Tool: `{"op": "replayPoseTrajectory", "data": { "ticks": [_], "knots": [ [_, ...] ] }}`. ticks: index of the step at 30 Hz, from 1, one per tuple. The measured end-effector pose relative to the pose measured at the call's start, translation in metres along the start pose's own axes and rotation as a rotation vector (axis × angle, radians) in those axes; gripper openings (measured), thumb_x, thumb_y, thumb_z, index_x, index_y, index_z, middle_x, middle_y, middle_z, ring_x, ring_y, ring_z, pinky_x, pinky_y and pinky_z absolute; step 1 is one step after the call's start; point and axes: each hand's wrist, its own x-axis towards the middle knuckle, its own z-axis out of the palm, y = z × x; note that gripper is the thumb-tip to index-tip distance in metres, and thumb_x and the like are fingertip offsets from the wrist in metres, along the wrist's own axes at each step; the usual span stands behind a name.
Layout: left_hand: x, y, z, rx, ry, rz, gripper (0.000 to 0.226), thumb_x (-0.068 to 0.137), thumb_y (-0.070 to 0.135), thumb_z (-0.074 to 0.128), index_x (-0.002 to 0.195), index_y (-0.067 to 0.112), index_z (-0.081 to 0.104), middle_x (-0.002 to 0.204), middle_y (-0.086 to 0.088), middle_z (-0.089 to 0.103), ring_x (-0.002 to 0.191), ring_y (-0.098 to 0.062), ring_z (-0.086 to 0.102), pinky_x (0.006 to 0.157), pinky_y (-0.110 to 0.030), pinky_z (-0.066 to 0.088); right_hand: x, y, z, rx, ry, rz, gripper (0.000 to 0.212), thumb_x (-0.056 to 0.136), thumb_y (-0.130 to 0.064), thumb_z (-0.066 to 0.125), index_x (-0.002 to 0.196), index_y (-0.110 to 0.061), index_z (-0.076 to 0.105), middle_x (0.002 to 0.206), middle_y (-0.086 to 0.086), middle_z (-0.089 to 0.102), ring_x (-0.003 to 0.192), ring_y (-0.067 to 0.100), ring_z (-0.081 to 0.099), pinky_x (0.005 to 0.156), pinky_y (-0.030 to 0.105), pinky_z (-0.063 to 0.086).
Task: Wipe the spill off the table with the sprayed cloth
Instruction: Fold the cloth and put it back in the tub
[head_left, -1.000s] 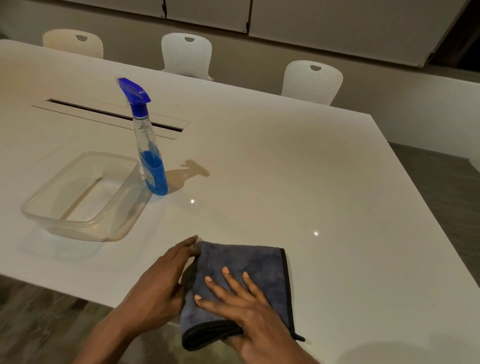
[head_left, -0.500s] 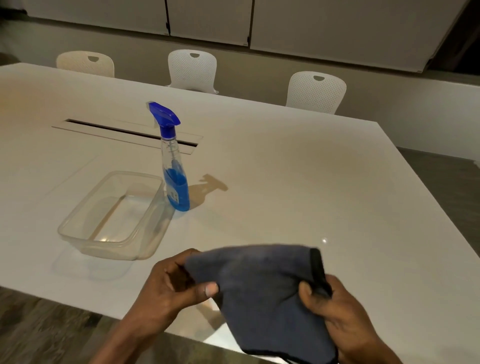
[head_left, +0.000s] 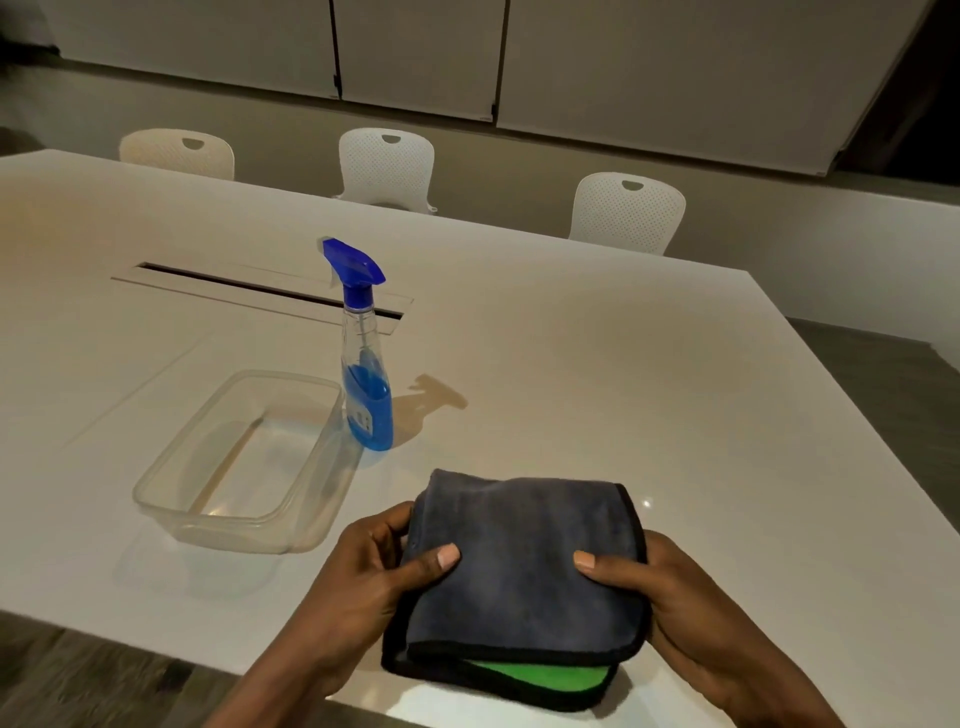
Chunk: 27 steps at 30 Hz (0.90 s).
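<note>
both hands (head_left: 363, 582) (head_left: 691, 608) grip folded cloth (head_left: 524, 566) between them.

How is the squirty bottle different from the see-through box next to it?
The tall clear plastic spray bottle with the blue trigger top stands upright and narrow; the clear rectangular plastic container sits low and wide. The bottle is closed by its trigger top and part full of blue liquid; the container is open on top with nothing plainly inside. Both are see-through and rest on the white table, close beside each other.

Cloth (head_left: 524, 561) soft, matt, napped; table (head_left: 623, 374) smooth, glossy; tub (head_left: 239, 467) and spray bottle (head_left: 366, 379) clear plastic.
</note>
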Motion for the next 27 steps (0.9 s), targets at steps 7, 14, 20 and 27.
{"op": "replayPoseTrajectory", "data": {
  "ticks": [7, 14, 20, 27],
  "knots": [
    [0.003, 0.007, -0.016, -0.054, 0.005, -0.036, 0.052, 0.076, -0.003, 0.084, 0.124, 0.017, 0.076, 0.122, -0.008, 0.079, 0.110, -0.028, 0.077, 0.085, -0.038, 0.066, 0.010, -0.002, -0.017, -0.031, -0.025, -0.197, 0.054, 0.077, 0.010, 0.075, 0.127, -0.010, 0.071, 0.124, 0.015, 0.076, 0.114, 0.031, 0.073, 0.085, 0.035, 0.063],
    [0.005, 0.019, -0.020, -0.066, 0.064, 0.114, 0.039, 0.076, -0.007, 0.082, 0.094, 0.028, 0.086, 0.097, -0.007, 0.083, 0.092, -0.027, 0.079, 0.074, -0.031, 0.064, 0.011, -0.025, -0.025, -0.157, -0.034, -0.568, 0.013, 0.077, -0.008, 0.079, 0.088, -0.001, 0.081, 0.111, 0.025, 0.076, 0.107, 0.044, 0.072, 0.084, 0.042, 0.062],
    [0.011, 0.008, -0.015, -0.277, 0.051, -0.074, 0.045, 0.089, -0.027, 0.037, 0.092, -0.004, 0.077, 0.120, -0.021, 0.077, 0.115, -0.040, 0.073, 0.099, -0.051, 0.056, 0.029, -0.008, -0.030, -0.187, 0.000, -0.522, 0.060, 0.072, 0.040, 0.031, 0.066, -0.002, 0.073, 0.106, 0.023, 0.074, 0.106, 0.045, 0.069, 0.084, 0.043, 0.059],
    [0.011, 0.001, -0.005, -0.385, 0.103, -0.222, 0.037, 0.083, 0.024, 0.078, 0.112, 0.002, 0.078, 0.120, -0.018, 0.078, 0.114, -0.039, 0.073, 0.094, -0.058, 0.062, 0.029, -0.017, -0.030, -0.096, 0.095, -0.413, 0.051, 0.093, 0.020, 0.037, 0.077, -0.004, 0.078, 0.112, 0.019, 0.078, 0.111, 0.034, 0.074, 0.087, 0.041, 0.062]
  ]
}}
